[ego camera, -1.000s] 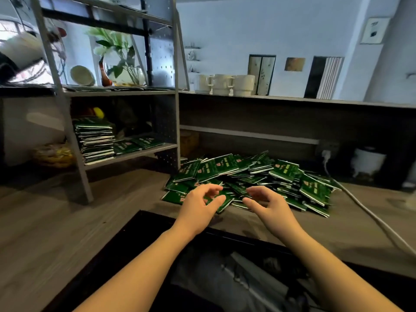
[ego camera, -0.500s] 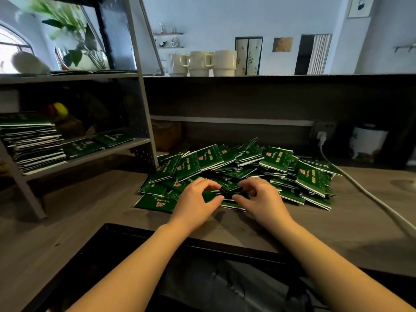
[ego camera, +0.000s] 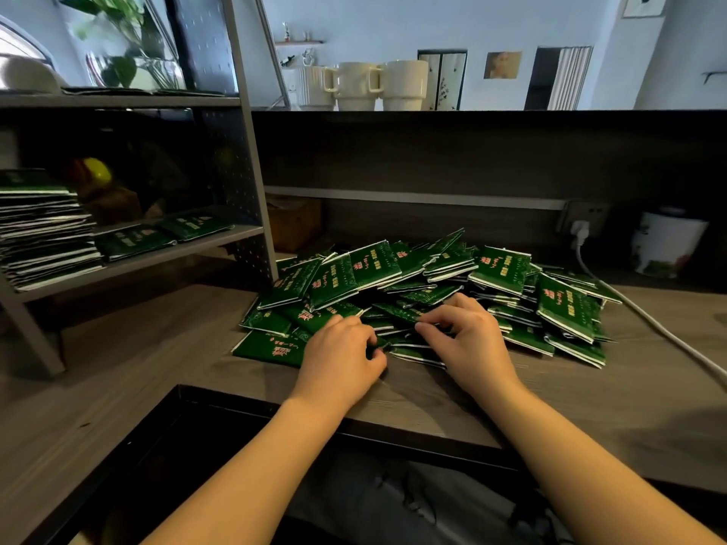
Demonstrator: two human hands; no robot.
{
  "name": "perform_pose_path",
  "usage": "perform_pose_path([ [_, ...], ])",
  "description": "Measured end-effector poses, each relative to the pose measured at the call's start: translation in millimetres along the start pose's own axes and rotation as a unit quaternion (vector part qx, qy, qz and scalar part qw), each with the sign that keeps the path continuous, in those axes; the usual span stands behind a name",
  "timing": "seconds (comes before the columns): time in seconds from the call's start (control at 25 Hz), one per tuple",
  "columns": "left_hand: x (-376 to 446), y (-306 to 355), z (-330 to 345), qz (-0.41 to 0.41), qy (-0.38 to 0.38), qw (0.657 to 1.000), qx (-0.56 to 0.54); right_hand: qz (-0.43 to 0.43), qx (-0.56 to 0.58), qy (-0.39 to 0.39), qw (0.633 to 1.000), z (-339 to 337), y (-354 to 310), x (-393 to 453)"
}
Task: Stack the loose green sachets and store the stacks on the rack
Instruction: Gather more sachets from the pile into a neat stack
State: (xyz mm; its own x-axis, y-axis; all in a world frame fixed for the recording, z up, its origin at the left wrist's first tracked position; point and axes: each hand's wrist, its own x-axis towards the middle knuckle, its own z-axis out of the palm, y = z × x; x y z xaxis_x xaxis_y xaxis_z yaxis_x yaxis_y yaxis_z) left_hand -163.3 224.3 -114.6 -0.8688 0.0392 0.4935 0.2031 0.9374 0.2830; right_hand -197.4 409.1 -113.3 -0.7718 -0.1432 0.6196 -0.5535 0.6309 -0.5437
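The left hand (ego camera: pixel 340 357) and right hand (ego camera: pixel 468 340) both curl their fingers into the near edge of the sachet pile (ego camera: pixel 432 293) on the worktop (ego camera: pixel 137 371); which sachets they pinch is hidden beneath the fingers. The rack (ego camera: pixel 251 182) stands at 10 o'clock, its stacked sachets (ego camera: pixel 43 230) cut off by the frame's left edge. Bare worktop lies at 9 o'clock of the pile. A white cable (ego camera: pixel 653 328) runs at 3 o'clock.
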Motion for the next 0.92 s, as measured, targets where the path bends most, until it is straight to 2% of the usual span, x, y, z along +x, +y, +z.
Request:
perform_pose_path([
  [0.16,-7,0,-6,0.070,0.032,0.996,-0.039,-0.021,0.058,0.042,0.997,-15,-8,-8],
  [0.24,-12,1,-10,0.102,0.085,0.987,-0.091,0.010,0.096,0.072,0.993,-25,-13,-13],
  [0.36,-19,11,-20,0.080,0.144,0.971,-0.171,0.083,0.140,0.135,0.977,-38,-11,-19],
  [0.44,-18,17,-19,0.046,0.095,0.969,-0.223,0.135,0.145,0.149,0.969,-41,-4,-19],
  [0.48,-17,21,-18,0.000,0.056,0.959,-0.278,0.162,0.154,0.143,0.964,-41,-1,-20],
  [0.52,-16,24,-17,-0.065,0.033,0.931,-0.359,0.190,0.177,0.134,0.956,-40,1,-21],
  [0.6,-14,26,-18,-0.199,0.043,0.837,-0.508,0.234,0.249,0.128,0.931,-40,2,-21],
  [0.68,-16,23,-21,-0.253,0.076,0.767,-0.585,0.243,0.294,0.125,0.916,-41,0,-22],
  [0.72,-17,21,-22,-0.246,0.073,0.763,-0.593,0.241,0.308,0.117,0.913,-41,0,-22],
  [0.84,-23,22,-24,-0.183,0.021,0.854,-0.486,0.247,0.328,0.076,0.909,-39,2,-22],
  [0.92,-25,23,-21,-0.155,0.036,0.889,-0.430,0.255,0.322,0.056,0.910,-37,3,-22],
])
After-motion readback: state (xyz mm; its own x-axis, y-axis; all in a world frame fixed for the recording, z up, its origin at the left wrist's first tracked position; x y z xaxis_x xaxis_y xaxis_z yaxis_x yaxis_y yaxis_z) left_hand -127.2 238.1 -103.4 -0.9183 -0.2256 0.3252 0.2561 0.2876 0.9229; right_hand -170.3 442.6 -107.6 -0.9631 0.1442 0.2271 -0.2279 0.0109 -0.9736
